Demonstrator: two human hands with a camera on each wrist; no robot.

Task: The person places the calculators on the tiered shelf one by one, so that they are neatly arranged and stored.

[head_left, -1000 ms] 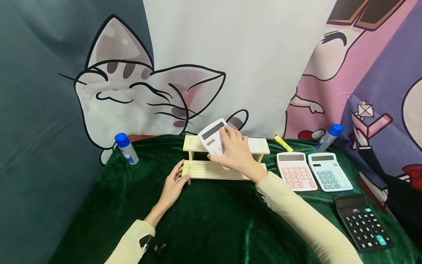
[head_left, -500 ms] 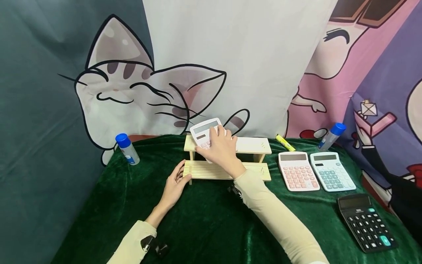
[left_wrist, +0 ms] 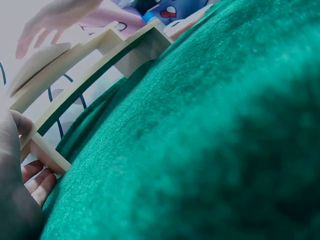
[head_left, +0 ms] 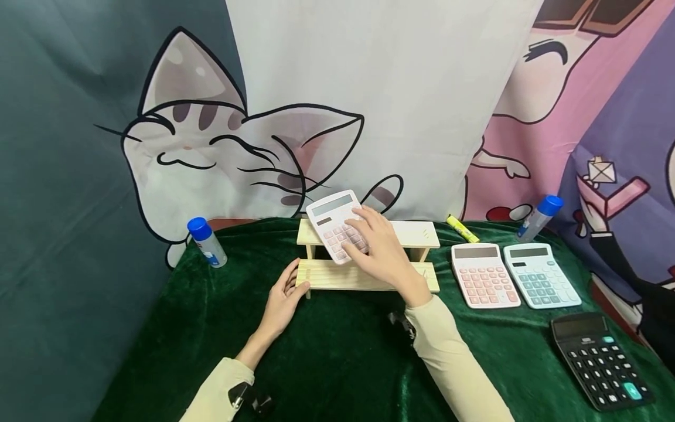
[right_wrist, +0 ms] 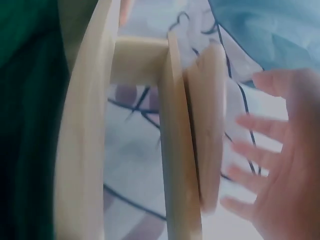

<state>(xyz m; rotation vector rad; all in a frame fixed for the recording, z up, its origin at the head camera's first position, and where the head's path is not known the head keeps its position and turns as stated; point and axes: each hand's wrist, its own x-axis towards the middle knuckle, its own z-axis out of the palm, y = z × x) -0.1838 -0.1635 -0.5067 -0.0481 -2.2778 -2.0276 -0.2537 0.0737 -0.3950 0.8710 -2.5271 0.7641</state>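
A white-and-pink calculator (head_left: 328, 235) lies slanted across the upper board of a two-tier wooden shelf (head_left: 364, 276), near its left end. My right hand (head_left: 387, 252) hovers beside it with spread fingers; in the right wrist view a gap shows between those fingers and the calculator (right_wrist: 214, 125). The shelf's left end is gripped by my left hand (head_left: 280, 305), thumb at the lower board's front edge and fingers around the side. From the left wrist, the same hand (left_wrist: 15, 175) shows its fingers curled about the shelf's end support.
Right of the shelf lie a pink calculator (head_left: 485, 275), a light blue calculator (head_left: 543, 278) and a black calculator (head_left: 601, 360). Behind them are a yellow tube (head_left: 462, 228) and a blue-capped bottle (head_left: 539, 220). Another blue-capped bottle (head_left: 207, 241) stands left on green cloth (head_left: 337, 363).
My right hand moved left with the calculator, let go of it on the upper board and drew back to the right. The left hand stays at the shelf's end.
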